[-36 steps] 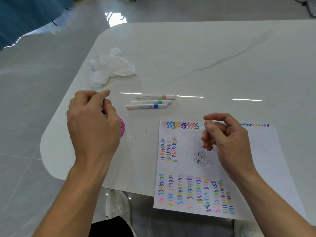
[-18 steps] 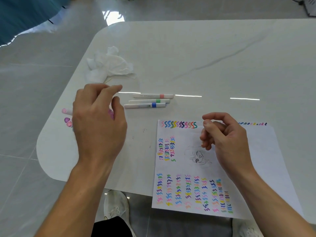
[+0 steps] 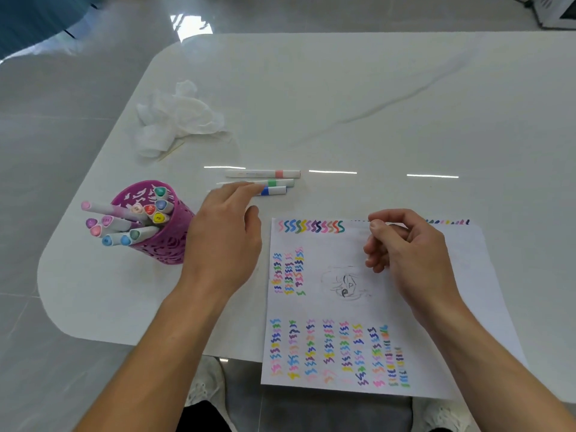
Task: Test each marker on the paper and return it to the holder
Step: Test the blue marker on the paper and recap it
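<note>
Left hand (image 3: 224, 241) is spread, its straight fingertips on the blue marker (image 3: 275, 191). Right hand (image 3: 405, 254) is curled over the paper (image 3: 467, 275); I cannot tell if it holds anything.

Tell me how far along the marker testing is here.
Largely done: the paper is crowded with colored squiggle rows, and the purple holder is packed with capped markers. In hand: the left hand stretches over the blue-banded marker without gripping it; the right hand sits loosely curled above the paper, apparently empty. Left: that one plus the green-banded marker and pink-banded marker.
</note>
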`<action>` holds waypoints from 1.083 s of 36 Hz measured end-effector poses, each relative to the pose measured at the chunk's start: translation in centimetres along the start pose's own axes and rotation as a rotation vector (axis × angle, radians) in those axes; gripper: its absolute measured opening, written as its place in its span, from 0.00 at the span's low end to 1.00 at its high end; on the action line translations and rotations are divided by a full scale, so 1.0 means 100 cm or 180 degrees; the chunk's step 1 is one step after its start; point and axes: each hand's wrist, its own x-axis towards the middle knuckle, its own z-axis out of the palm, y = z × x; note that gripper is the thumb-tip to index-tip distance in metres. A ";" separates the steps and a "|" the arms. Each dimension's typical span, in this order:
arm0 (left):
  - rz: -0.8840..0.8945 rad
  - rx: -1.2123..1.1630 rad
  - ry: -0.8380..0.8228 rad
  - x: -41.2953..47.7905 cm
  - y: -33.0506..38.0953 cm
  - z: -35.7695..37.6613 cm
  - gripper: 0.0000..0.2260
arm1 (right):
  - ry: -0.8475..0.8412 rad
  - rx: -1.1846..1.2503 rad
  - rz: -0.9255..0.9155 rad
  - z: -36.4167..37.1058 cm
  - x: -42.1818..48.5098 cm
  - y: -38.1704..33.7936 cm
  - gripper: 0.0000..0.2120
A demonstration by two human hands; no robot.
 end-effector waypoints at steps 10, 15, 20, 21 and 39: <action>-0.0248 0.0231 -0.0438 0.005 -0.008 0.019 0.22 | -0.0083 -0.0016 0.0084 -0.003 0.000 0.000 0.04; -0.0153 0.0271 -0.0265 0.005 -0.003 0.025 0.20 | -0.0105 0.0047 0.0141 -0.005 0.001 0.000 0.04; -0.0116 0.0448 -0.0116 0.007 -0.007 0.030 0.19 | -0.0108 0.0033 0.0159 -0.005 0.001 0.000 0.04; -0.0106 0.0510 -0.0093 0.007 -0.007 0.031 0.17 | -0.0106 0.0030 0.0162 -0.005 0.001 0.000 0.04; -0.0498 0.0547 0.0202 0.004 0.005 0.021 0.07 | -0.0113 -0.0007 0.0170 -0.009 0.001 0.002 0.04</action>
